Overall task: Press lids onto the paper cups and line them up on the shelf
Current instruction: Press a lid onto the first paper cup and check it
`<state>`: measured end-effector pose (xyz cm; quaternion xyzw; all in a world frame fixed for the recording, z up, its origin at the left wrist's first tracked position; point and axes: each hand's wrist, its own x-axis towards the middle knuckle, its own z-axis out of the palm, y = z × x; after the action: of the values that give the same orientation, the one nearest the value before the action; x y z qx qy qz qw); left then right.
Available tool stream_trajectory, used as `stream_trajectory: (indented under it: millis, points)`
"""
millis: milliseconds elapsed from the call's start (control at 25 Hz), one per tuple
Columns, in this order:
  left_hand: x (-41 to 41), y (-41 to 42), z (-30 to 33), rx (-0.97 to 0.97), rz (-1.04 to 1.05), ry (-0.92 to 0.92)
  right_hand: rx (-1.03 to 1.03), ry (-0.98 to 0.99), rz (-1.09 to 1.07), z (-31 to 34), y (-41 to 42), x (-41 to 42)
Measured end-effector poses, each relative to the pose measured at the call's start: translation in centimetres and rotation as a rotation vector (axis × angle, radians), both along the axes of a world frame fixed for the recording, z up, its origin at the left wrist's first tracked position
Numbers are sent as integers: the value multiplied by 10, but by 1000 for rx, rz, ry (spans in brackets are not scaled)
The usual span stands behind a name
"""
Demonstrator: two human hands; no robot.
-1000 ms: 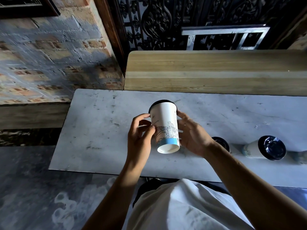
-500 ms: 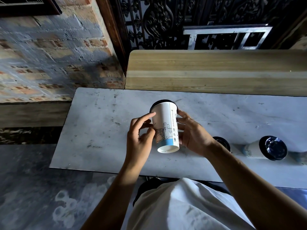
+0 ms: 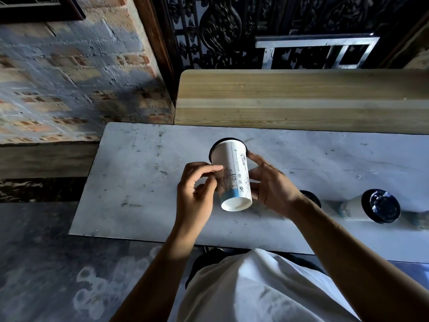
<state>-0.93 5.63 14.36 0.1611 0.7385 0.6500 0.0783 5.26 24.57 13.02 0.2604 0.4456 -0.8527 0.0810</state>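
Observation:
A white paper cup [image 3: 233,175] with a line drawing and a blue band is held above the pale shelf [image 3: 144,182], its base pointing toward me. A black lid [image 3: 214,146] caps its far end; only the rim shows. My left hand [image 3: 196,194] grips the cup's left side with thumb and fingers. My right hand [image 3: 271,184] holds the right side, its fingertips near the lid's rim. To the right stand two lidded cups: one [image 3: 380,205] with a black lid in full view, another [image 3: 311,197] mostly hidden behind my right wrist.
A pale wooden board [image 3: 301,98] runs behind the shelf. A brick wall [image 3: 69,77] lies to the left, with dark ornate metalwork [image 3: 220,31] at the back. Part of a third cup [image 3: 421,217] shows at the right edge. The floor lies below left.
The cup has been turned in my hands, so its seam and printed text now face me. My left fingers have shifted on its side. The hands stay in the same place.

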Motion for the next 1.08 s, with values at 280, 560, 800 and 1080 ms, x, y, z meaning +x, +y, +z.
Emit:
stream_trajectory:
  millis: [280,560,800,1080]
  points:
    - [3,0,3,25,45,-173,27,46,6,-1,-1,1]
    - [5,-1,0,16,48,-241,30,49,-13,3,0,0]
    - [3,-4,-3,-13,58,-229,81,68,3,1,3,2]
    - [5,-3,-5,-36,64,-234,64,80,-7,-3,5,3]
